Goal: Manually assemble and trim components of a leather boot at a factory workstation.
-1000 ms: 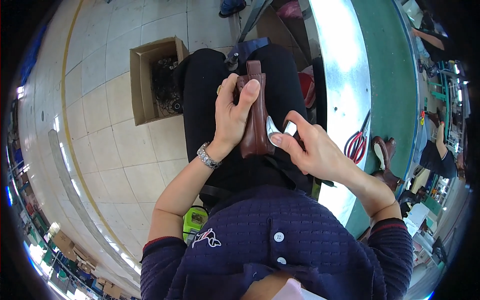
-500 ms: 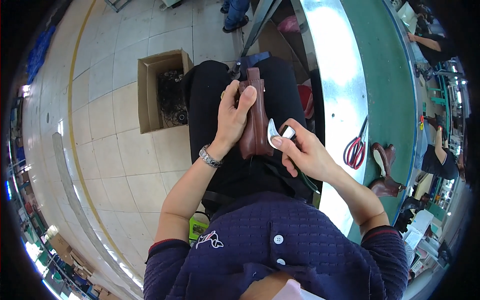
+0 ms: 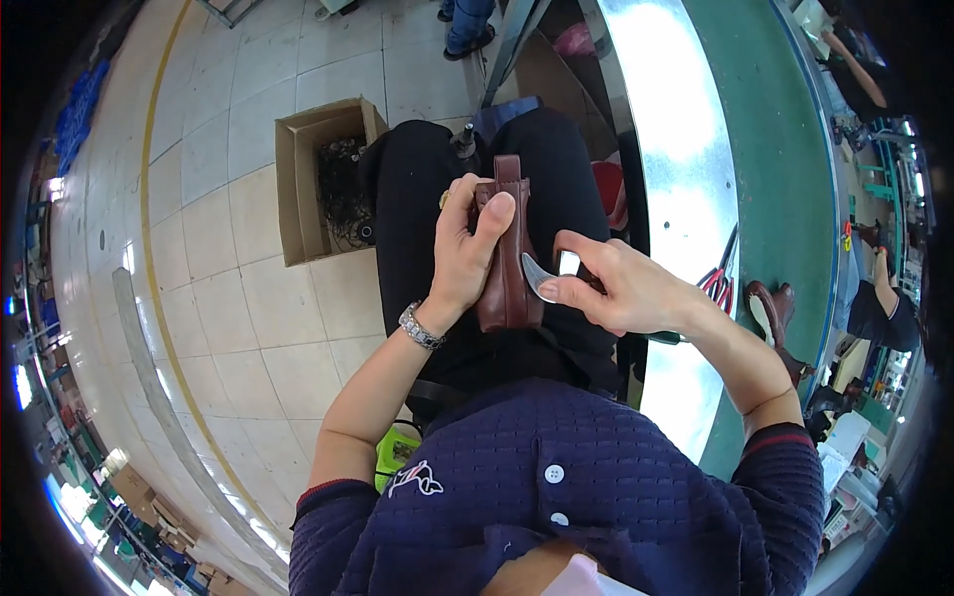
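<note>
On my lap, a brown leather ankle boot (image 3: 513, 294) points its toe toward me, with its pull tab at the far end. My left hand (image 3: 463, 246) is closed around the boot's upper part, thumb on top. My right hand (image 3: 624, 286) grips metal-headed pincers (image 3: 537, 274), whose curved, pointed jaw lies against or just above the boot's right side. The second jaw shows between thumb and forefinger. Most of the handles are hidden by my right hand; a dark green end shows under the wrist.
To my right runs a bench with a shiny metal edge (image 3: 684, 129) and a green top (image 3: 775, 149). Red-and-black-handled scissors (image 3: 714, 284) and more brown boots (image 3: 781, 323) lie there. Left of my knees stands a cardboard box (image 3: 296, 238) holding black tangled material. A person's legs (image 3: 469, 30) are ahead.
My right hand has turned and moved the pincers slightly left onto the boot's side; their green handle has swung under my wrist. The boot has shifted slightly toward me in my left hand.
</note>
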`<action>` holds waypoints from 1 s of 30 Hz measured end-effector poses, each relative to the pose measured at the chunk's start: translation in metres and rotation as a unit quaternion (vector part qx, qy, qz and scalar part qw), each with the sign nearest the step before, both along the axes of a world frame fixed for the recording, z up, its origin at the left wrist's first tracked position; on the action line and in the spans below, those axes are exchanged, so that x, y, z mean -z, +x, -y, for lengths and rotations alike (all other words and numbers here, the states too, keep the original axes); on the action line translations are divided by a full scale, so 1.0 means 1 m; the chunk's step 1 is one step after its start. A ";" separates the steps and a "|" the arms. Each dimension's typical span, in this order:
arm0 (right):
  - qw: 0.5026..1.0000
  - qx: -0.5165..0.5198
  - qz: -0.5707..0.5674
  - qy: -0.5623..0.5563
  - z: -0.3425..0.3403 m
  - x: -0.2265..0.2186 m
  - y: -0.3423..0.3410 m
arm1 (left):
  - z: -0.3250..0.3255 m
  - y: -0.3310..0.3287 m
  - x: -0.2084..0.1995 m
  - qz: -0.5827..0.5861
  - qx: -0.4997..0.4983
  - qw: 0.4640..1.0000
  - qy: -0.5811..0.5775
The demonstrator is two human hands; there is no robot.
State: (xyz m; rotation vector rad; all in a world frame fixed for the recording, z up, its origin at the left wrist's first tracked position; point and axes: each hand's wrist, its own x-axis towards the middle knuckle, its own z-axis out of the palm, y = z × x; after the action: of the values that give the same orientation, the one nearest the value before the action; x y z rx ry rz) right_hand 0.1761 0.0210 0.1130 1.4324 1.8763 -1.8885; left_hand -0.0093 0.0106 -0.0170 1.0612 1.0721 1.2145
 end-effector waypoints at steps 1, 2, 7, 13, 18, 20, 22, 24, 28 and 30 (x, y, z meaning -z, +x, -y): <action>0.999 -0.011 0.014 0.034 0.000 -0.001 -0.001 | 0.000 -0.001 0.000 -0.005 -0.006 1.000 0.002; 0.999 -0.009 0.014 0.031 0.001 0.002 -0.001 | 0.000 -0.002 0.000 -0.005 -0.004 1.000 -0.001; 0.982 0.126 -0.064 -0.128 0.008 0.012 -0.005 | -0.008 0.000 -0.004 0.015 -0.018 0.999 -0.022; 0.991 0.130 -0.014 -0.016 0.011 0.006 -0.013 | -0.017 0.000 -0.013 0.040 -0.025 0.998 -0.053; 0.978 0.199 -0.044 -0.040 0.024 0.019 -0.015 | -0.022 0.004 -0.005 0.047 -0.049 0.997 -0.022; 0.983 0.178 -0.001 0.037 0.026 0.014 -0.021 | -0.022 0.004 -0.005 0.065 -0.052 0.996 -0.029; 0.977 0.152 0.056 0.141 0.024 0.012 -0.023 | -0.031 0.005 -0.003 0.083 -0.051 0.995 -0.035; 0.977 0.199 0.002 0.078 0.022 0.022 -0.020 | -0.036 0.004 0.000 0.072 -0.043 0.996 -0.035; 0.965 0.254 -0.067 -0.007 0.025 0.022 -0.011 | -0.037 0.009 0.001 0.087 -0.030 0.995 -0.040; 0.966 0.251 -0.066 -0.001 0.033 0.022 -0.008 | -0.037 0.010 0.000 0.094 -0.029 0.995 -0.031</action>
State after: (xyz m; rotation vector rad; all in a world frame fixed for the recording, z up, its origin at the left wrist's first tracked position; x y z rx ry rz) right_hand 0.1677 -0.0115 0.0915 1.9745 1.6673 -2.2432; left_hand 0.0003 0.0476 -0.0171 0.8545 0.9929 1.2912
